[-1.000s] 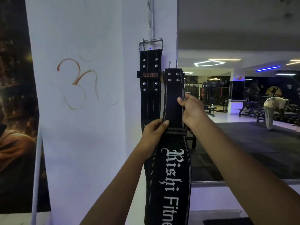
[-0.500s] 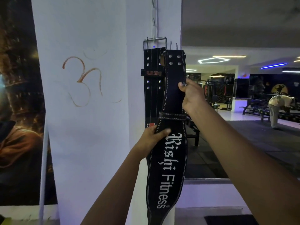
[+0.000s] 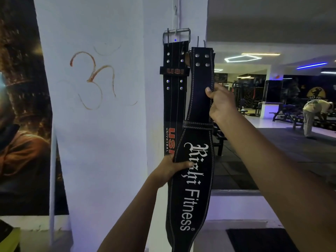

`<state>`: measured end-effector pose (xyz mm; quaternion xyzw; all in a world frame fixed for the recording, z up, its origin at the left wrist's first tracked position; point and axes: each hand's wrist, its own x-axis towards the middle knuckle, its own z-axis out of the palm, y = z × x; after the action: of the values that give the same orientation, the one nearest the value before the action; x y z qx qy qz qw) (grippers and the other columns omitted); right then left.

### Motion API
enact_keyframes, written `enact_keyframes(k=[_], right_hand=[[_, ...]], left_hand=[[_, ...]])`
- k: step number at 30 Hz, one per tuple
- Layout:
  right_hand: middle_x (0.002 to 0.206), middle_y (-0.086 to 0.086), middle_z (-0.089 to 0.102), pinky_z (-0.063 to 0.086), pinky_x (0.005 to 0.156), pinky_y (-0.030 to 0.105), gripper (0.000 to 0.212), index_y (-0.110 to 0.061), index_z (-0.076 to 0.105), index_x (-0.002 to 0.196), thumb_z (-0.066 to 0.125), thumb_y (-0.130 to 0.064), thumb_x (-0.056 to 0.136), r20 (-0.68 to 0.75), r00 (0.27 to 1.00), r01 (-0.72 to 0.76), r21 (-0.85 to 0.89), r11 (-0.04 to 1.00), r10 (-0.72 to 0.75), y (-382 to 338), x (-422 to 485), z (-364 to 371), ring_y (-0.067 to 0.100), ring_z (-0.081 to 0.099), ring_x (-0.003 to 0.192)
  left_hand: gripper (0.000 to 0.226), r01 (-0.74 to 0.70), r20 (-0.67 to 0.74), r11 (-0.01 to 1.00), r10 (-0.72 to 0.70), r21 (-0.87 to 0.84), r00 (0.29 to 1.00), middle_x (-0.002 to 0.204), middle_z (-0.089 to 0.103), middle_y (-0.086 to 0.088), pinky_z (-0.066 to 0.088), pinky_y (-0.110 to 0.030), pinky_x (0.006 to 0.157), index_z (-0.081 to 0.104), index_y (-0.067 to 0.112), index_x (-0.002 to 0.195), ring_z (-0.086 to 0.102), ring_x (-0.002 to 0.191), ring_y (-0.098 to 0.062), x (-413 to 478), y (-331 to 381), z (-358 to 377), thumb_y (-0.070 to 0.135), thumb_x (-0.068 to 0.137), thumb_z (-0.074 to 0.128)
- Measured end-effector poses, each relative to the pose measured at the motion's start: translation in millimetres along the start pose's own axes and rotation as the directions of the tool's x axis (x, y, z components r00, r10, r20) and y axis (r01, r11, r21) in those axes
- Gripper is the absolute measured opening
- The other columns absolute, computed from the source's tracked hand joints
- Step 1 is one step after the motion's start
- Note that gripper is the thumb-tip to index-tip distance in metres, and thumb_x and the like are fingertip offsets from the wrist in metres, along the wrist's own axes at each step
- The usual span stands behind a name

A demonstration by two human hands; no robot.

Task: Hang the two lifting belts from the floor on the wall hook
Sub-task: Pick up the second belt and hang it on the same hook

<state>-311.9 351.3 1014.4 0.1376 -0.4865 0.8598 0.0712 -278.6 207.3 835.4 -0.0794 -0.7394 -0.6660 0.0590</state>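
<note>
A black USI lifting belt (image 3: 174,99) hangs on the white pillar, its steel buckle (image 3: 176,34) caught over a small wall hook (image 3: 175,31). Beside it, to the right, I hold a black Rishi Fitness belt (image 3: 197,151) upright. My right hand (image 3: 219,104) pinches its narrow upper strap at the right edge. Lower down, my left hand (image 3: 171,168) grips the wide padded part at its left edge. The top of this belt, with its buckle prongs (image 3: 201,42), sits just below and right of the hook. Whether it touches the hook is unclear.
The white pillar (image 3: 101,124) bears a reddish drawn symbol (image 3: 94,79). A dark poster (image 3: 20,115) covers the wall at left. To the right a mirror (image 3: 272,106) shows the gym floor, benches and a person (image 3: 314,113) bending over.
I have lowered the Rishi Fitness belt's top a little, and it now sits further right of the USI belt. My left hand has slid down onto the wide part.
</note>
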Motion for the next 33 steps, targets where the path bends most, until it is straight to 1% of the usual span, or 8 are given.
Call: enact_keyframes(k=[6, 9, 13, 17, 22, 27, 30, 33], right_hand=[[0.134, 0.01, 0.058, 0.042, 0.108, 0.045, 0.044, -0.008, 0.061, 0.123, 0.055, 0.01, 0.084, 0.007, 1.0, 0.012, 0.0, 1.0, -0.012, 2, 4, -3, 0.023, 0.058, 0.118], [0.138, 0.008, 0.054, 0.033, 0.114, 0.043, 0.047, -0.01, 0.058, 0.127, 0.054, 0.01, 0.085, 0.006, 1.0, 0.018, -0.002, 1.0, -0.018, 2, 3, -5, 0.02, 0.056, 0.12], [0.137, 0.01, 0.055, 0.04, 0.108, 0.047, 0.048, -0.012, 0.057, 0.129, 0.058, 0.005, 0.084, 0.036, 0.999, 0.017, -0.051, 0.999, -0.015, 8, 0, -10, 0.025, 0.054, 0.123], [0.106, 0.006, 0.068, 0.057, 0.082, 0.031, 0.038, -0.005, 0.058, 0.126, 0.055, 0.002, 0.089, 0.153, 0.984, 0.104, -0.09, 0.99, -0.089, 7, -11, -15, 0.02, 0.066, 0.096], [0.121, 0.014, 0.064, 0.047, 0.101, 0.039, 0.042, -0.002, 0.057, 0.122, 0.059, -0.028, 0.089, 0.209, 0.961, 0.26, -0.471, 0.843, -0.18, 21, -26, -40, 0.022, 0.061, 0.112], [0.125, -0.002, 0.057, 0.04, 0.105, 0.029, 0.05, -0.018, 0.044, 0.138, 0.055, -0.029, 0.091, 0.249, 0.957, 0.249, -0.426, 0.87, -0.152, 65, -50, -71, 0.01, 0.055, 0.116], [0.115, -0.002, 0.066, 0.048, 0.098, 0.029, 0.038, -0.023, 0.053, 0.127, 0.058, -0.026, 0.089, 0.289, 0.943, 0.274, -0.383, 0.882, -0.167, 66, -50, -74, 0.012, 0.063, 0.108], [0.098, -0.006, 0.068, 0.05, 0.092, 0.028, 0.021, -0.019, 0.064, 0.108, 0.059, -0.024, 0.089, 0.266, 0.96, 0.202, -0.442, 0.874, -0.087, 86, -62, -91, 0.018, 0.064, 0.104]], left_hand=[[0.036, 0.023, 0.04, 1.0, -0.022, -0.009, 0.999, 0.11, 0.07, -0.018, 0.052, -0.048, 0.095, 0.063, 0.003, 0.111, 0.069, 0.101, -0.031, 0, -9, -1, 0.012, 0.077, 0.073], [0.021, -0.099, -0.052, 0.987, 0.093, -0.124, 0.994, 0.1, 0.071, -0.007, 0.056, -0.032, 0.081, 0.062, 0.015, 0.105, 0.07, 0.092, -0.019, 9, 38, 3, 0.026, 0.087, 0.062], [0.054, -0.313, -0.063, 0.933, 0.307, -0.179, 0.95, 0.119, 0.066, -0.006, 0.053, -0.034, 0.092, 0.055, 0.016, 0.126, 0.065, 0.108, -0.019, 33, 112, 10, 0.05, 0.084, 0.054], [0.027, -0.44, -0.196, 0.888, 0.412, -0.134, 0.89, 0.1, 0.068, -0.008, 0.056, -0.033, 0.084, 0.059, 0.007, 0.114, 0.066, 0.09, -0.019, 51, 162, 23, 0.025, 0.096, 0.05], [0.014, -0.521, -0.213, 0.842, 0.489, -0.141, 0.846, 0.09, 0.067, -0.003, 0.057, -0.025, 0.075, 0.061, 0.01, 0.1, 0.066, 0.078, -0.01, 64, 179, 25, 0.015, 0.096, 0.049], [0.016, -0.551, -0.244, 0.814, 0.505, -0.184, 0.828, 0.088, 0.066, -0.002, 0.057, -0.025, 0.068, 0.058, 0.008, 0.108, 0.066, 0.075, -0.009, 65, 188, 28, 0.015, 0.096, 0.049], [0.025, -0.547, -0.255, 0.812, 0.496, -0.201, 0.83, 0.092, 0.066, -0.004, 0.059, -0.027, 0.069, 0.057, 0.003, 0.116, 0.066, 0.078, -0.011, 62, 196, 29, 0.015, 0.096, 0.049], [0.035, -0.537, -0.29, 0.813, 0.471, -0.226, 0.833, 0.107, 0.066, -0.01, 0.057, -0.038, 0.084, 0.051, -0.001, 0.126, 0.065, 0.093, -0.02, 60, 207, 24, 0.017, 0.096, 0.05]])
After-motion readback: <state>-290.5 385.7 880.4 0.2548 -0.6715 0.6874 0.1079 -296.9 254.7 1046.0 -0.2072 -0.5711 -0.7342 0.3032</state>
